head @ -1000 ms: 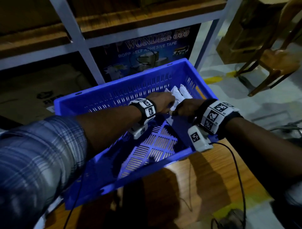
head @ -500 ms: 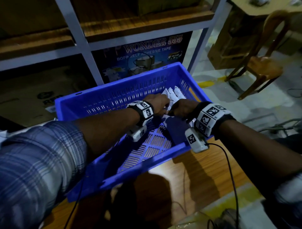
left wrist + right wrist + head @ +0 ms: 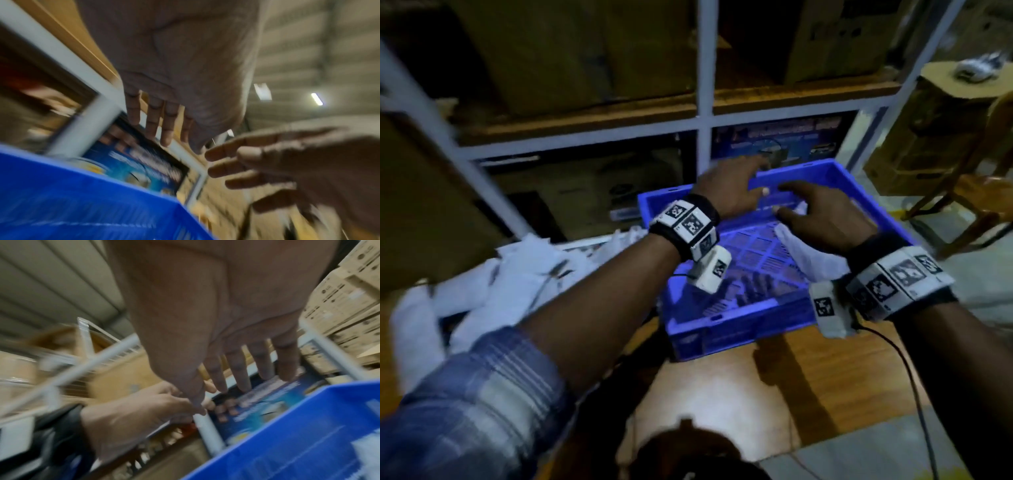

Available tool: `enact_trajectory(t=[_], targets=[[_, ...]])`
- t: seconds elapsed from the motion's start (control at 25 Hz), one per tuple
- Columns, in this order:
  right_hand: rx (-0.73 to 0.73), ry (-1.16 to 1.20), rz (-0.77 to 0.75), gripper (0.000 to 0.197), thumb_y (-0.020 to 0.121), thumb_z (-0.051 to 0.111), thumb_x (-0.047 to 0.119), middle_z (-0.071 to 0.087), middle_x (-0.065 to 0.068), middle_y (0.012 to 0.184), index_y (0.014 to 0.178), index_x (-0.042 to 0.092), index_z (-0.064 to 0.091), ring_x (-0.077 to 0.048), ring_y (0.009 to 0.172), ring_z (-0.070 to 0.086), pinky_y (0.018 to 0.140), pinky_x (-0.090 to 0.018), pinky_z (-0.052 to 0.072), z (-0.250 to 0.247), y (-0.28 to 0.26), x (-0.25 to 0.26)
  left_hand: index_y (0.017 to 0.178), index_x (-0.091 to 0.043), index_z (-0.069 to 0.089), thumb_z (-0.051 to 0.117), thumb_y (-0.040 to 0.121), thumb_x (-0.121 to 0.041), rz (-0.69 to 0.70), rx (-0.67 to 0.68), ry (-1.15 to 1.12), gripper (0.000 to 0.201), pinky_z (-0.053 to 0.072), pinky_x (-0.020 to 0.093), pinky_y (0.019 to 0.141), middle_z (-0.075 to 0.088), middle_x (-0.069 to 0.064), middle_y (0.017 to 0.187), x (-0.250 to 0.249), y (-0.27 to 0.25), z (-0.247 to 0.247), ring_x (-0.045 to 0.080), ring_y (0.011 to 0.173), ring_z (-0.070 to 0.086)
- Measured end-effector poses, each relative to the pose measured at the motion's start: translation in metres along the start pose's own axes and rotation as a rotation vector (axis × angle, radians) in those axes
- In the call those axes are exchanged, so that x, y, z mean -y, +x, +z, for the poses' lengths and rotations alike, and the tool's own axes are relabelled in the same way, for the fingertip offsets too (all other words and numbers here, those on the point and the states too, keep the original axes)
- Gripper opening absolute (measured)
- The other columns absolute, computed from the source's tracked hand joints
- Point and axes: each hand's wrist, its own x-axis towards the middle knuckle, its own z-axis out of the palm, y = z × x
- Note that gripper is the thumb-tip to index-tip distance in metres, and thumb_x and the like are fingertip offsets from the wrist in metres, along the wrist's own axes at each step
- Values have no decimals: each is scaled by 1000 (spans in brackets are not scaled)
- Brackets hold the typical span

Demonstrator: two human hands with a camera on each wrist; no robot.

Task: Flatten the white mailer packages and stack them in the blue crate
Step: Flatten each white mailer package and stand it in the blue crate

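The room was dim around my blue crate (image 3: 736,325), which glowed an oversaturated blue. My arms threw dark shadows on the wood in front of it. Shelving behind the crate smeared with motion blur and bowed at the edges. Both wrist views were streaked; a ceiling light (image 3: 317,99) glared.
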Motion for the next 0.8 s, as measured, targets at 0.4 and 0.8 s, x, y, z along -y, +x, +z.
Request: enact_trajectory(t=[0.4,0.8], targets=[[115,296,-226,45,89,67,26,64,-7,125,133,18,57,-24,115,59,85,-22,39,182,-139,176,138,-23,51,53,85,-28,-315,-131,-236,53,48,41,97,44,3,139,76,-330,15,28,124,46],[402,21,-306,49,100,48,36,43,-7,149,146,20,42,-28,131,46,105,-38,41,272,-148,229,143,-19,47,64,96,-27,-689,-224,-311,50,37,27,107,39,3,149,140,-429,51,20,136,40]])
